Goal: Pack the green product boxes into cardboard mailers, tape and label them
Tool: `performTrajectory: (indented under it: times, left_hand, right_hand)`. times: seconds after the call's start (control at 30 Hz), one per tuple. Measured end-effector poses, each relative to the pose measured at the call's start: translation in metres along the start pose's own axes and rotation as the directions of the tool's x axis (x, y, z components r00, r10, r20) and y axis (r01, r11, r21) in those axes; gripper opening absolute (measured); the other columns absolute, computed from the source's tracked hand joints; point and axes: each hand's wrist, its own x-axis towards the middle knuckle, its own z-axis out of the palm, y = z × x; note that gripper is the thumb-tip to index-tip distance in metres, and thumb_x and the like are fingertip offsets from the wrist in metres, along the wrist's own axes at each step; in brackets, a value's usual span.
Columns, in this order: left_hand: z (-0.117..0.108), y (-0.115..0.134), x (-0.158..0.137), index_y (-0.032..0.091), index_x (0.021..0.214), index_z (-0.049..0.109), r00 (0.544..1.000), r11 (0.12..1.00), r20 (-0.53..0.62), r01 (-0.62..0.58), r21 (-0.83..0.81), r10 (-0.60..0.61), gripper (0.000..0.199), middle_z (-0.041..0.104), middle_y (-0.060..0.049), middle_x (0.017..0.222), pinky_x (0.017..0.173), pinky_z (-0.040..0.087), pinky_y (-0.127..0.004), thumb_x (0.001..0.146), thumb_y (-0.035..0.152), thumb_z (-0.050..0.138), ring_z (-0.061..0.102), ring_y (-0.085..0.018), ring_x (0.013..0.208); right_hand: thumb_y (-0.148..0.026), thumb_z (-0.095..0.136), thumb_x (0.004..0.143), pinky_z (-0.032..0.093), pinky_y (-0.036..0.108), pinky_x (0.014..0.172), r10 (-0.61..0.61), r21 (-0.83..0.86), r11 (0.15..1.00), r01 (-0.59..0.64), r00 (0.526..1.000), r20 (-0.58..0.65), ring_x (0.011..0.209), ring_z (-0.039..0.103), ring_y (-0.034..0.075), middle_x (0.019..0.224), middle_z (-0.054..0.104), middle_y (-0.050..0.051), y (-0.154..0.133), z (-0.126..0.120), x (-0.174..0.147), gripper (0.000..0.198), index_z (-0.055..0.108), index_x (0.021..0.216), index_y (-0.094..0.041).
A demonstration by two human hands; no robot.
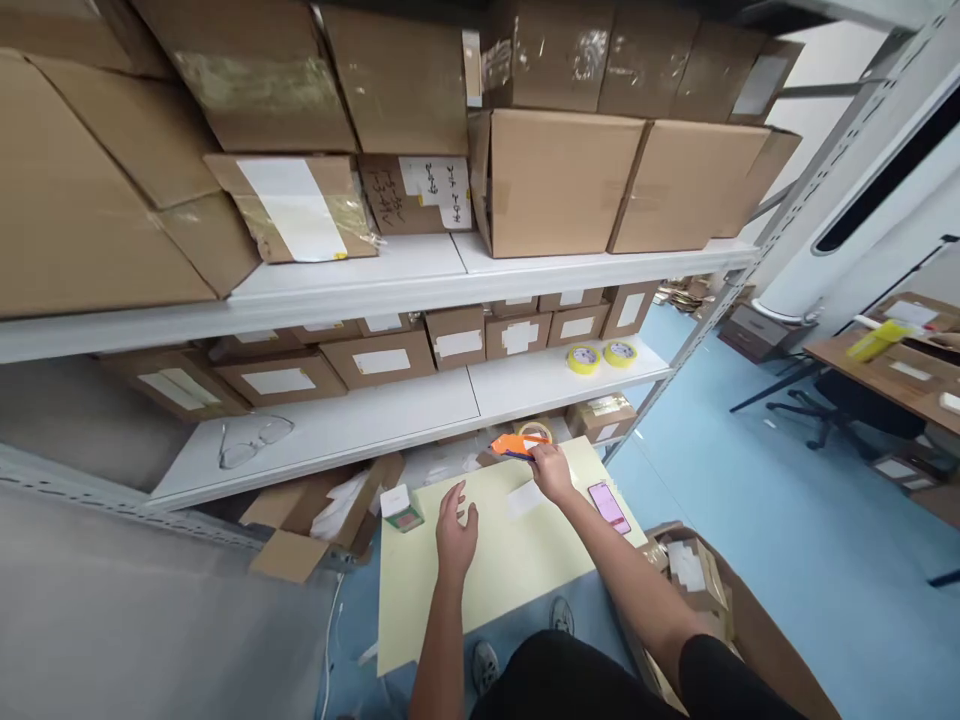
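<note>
My right hand (pixel 551 472) grips an orange tape dispenser (pixel 514 445) above the far edge of the pale yellow tabletop (pixel 495 570). A roll of tape (pixel 535 430) shows right beside the dispenser's orange body; whether it is fitted in it I cannot tell. Over the middle of the tabletop, my left hand (pixel 456 535) is raised with fingers apart and nothing in it. Between the hands a white sheet of paper (pixel 525 499) lies flat. To the left of my left hand stands a small green and white box (pixel 401 508). A phone with a pink screen (pixel 609 508) lies to the right.
Shelves (pixel 390 275) full of cardboard boxes rise in front. Two yellow tape rolls (pixel 583 360) and a pair of glasses (pixel 255 440) rest on the middle shelf. An open carton (pixel 322 515) is at left; a large carton of boxes (pixel 739 630) stands at right.
</note>
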Motion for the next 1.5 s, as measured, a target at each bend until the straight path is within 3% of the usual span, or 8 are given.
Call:
performTrajectory:
  times: [0.17, 0.37, 0.57, 0.7, 0.9, 1.07, 1.27, 1.5]
  left_hand:
    - [-0.012, -0.013, -0.017, 0.025, 0.138, 0.06, 0.998, 0.998, -0.032, 0.057, -0.023, -0.058, 0.045, 0.055, -0.012, 0.145, 0.089, 0.06, -0.036, 0.094, 0.027, 0.054, 0.069, -0.02, 0.106]
    - [-0.018, -0.013, -0.042, 0.024, 0.135, 0.062, 0.991, 0.994, -0.084, 0.107, 0.013, -0.106, 0.043, 0.055, -0.013, 0.146, 0.085, 0.061, -0.034, 0.092, 0.025, 0.055, 0.07, -0.016, 0.094]
    - [0.01, -0.008, -0.071, 0.024, 0.134, 0.063, 0.978, 0.983, -0.135, 0.17, 0.07, -0.159, 0.041, 0.055, -0.012, 0.145, 0.083, 0.061, -0.032, 0.094, 0.028, 0.056, 0.068, -0.018, 0.104]
    - [0.044, -0.003, -0.092, 0.025, 0.134, 0.062, 0.968, 0.969, -0.12, 0.23, 0.085, -0.219, 0.041, 0.055, -0.012, 0.145, 0.085, 0.06, -0.033, 0.093, 0.028, 0.057, 0.064, -0.022, 0.116]
    - [0.076, 0.003, -0.117, 0.026, 0.138, 0.06, 0.939, 0.941, -0.106, 0.334, 0.06, -0.327, 0.045, 0.059, -0.012, 0.141, 0.087, 0.06, -0.035, 0.093, 0.03, 0.059, 0.063, -0.024, 0.121]
    - [0.078, 0.016, -0.125, 0.025, 0.138, 0.06, 0.932, 0.939, -0.159, 0.338, 0.064, -0.325, 0.046, 0.06, -0.013, 0.141, 0.09, 0.059, -0.037, 0.092, 0.028, 0.059, 0.062, -0.025, 0.124]
    - [0.044, 0.031, -0.152, 0.027, 0.136, 0.063, 0.923, 0.948, -0.272, 0.306, 0.089, -0.272, 0.045, 0.061, -0.011, 0.143, 0.095, 0.058, -0.04, 0.091, 0.026, 0.059, 0.06, -0.025, 0.128]
    - [-0.033, 0.033, -0.246, 0.024, 0.135, 0.065, 0.812, 0.921, -0.509, 0.378, 0.088, -0.285, 0.045, 0.063, -0.012, 0.141, 0.099, 0.055, -0.041, 0.091, 0.027, 0.059, 0.059, -0.026, 0.131]
  right_hand:
    - [-0.01, 0.058, 0.089, 0.042, 0.033, 0.094, 0.124, -0.088, 0.99, -0.107, 0.969, 0.216, 0.104, 0.065, 0.026, 0.106, 0.074, 0.012, 0.01, 0.034, -0.07, 0.021, 0.071, 0.103, -0.017]
    - [-0.005, 0.055, 0.085, 0.043, 0.032, 0.093, 0.374, -0.15, 0.927, -0.345, 0.812, 0.448, 0.105, 0.069, 0.026, 0.112, 0.075, 0.015, 0.066, 0.067, -0.137, 0.026, 0.073, 0.102, -0.013]
    - [-0.007, 0.057, 0.083, 0.048, 0.035, 0.081, 0.472, -0.124, 0.869, -0.479, 0.726, 0.5, 0.092, 0.073, 0.03, 0.096, 0.077, 0.015, 0.126, 0.09, -0.173, 0.03, 0.073, 0.108, -0.012]
    - [-0.016, 0.063, 0.083, 0.052, 0.032, 0.076, 0.434, -0.035, 0.871, -0.49, 0.734, 0.523, 0.089, 0.074, 0.026, 0.095, 0.077, 0.009, 0.148, 0.103, -0.185, 0.027, 0.074, 0.107, -0.018]
    - [-0.032, 0.057, 0.088, 0.054, 0.038, 0.098, 0.345, 0.299, 0.846, -0.441, 0.881, 0.325, 0.117, 0.067, 0.029, 0.123, 0.074, 0.011, 0.152, 0.095, -0.18, 0.039, 0.07, 0.123, -0.02]
    - [-0.04, 0.056, 0.088, 0.052, 0.046, 0.106, 0.289, 0.458, 0.798, -0.392, 0.915, 0.28, 0.124, 0.065, 0.031, 0.134, 0.069, 0.015, 0.126, 0.076, -0.142, 0.051, 0.065, 0.133, -0.016]
    - [-0.042, 0.056, 0.088, 0.053, 0.049, 0.106, 0.022, 0.651, 0.74, -0.169, 0.973, 0.228, 0.124, 0.065, 0.031, 0.137, 0.068, 0.014, 0.034, 0.065, -0.103, 0.052, 0.065, 0.133, -0.018]
    - [-0.042, 0.056, 0.09, 0.053, 0.049, 0.106, -0.284, 0.77, 0.638, -0.003, 0.928, 0.24, 0.13, 0.061, 0.03, 0.144, 0.064, 0.012, -0.091, 0.06, -0.151, 0.05, 0.064, 0.135, -0.022]
